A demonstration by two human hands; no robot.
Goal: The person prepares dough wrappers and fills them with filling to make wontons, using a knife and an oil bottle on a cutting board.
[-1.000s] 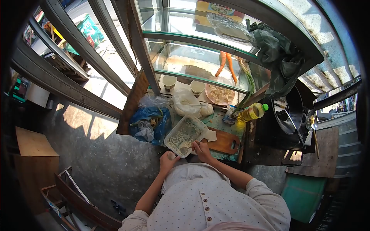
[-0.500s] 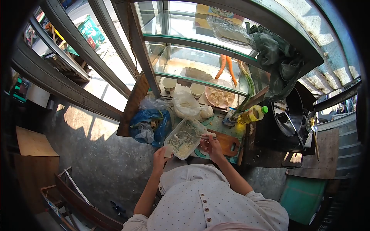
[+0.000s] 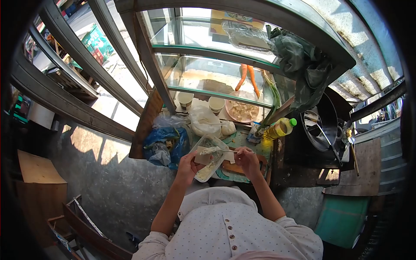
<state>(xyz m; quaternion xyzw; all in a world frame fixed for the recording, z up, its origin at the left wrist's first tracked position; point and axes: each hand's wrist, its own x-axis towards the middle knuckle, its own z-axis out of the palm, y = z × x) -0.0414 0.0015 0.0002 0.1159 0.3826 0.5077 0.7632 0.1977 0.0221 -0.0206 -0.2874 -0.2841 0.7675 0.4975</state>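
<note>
My left hand (image 3: 187, 168) pinches a pale square wrapper (image 3: 202, 157) over the clear plastic container (image 3: 221, 164). In my right hand (image 3: 247, 161) is a metal spoon (image 3: 231, 151), its bowl heaped with whitish paste (image 3: 209, 150) right at the wrapper. Another pale flat piece (image 3: 228, 157) shows beside my right fingers, below the spoon handle. More of the pale mixture lies at the bottom of the container. A wooden cutting board (image 3: 262, 163) sits under and beside my right hand.
Behind the container are a plastic bag (image 3: 203, 121), two cups (image 3: 186, 99) and a pink plate (image 3: 245, 113) of pale pieces. A blue bag (image 3: 162, 145) lies left. An oil bottle (image 3: 281, 128) and a black wok (image 3: 323, 125) stand right. The glass cabinet (image 3: 216, 52) rises ahead.
My right hand has lifted the spoon out of the container, now loaded with paste. My left hand has brought the wrapper from the container's left edge to over it. The view has shifted slightly.
</note>
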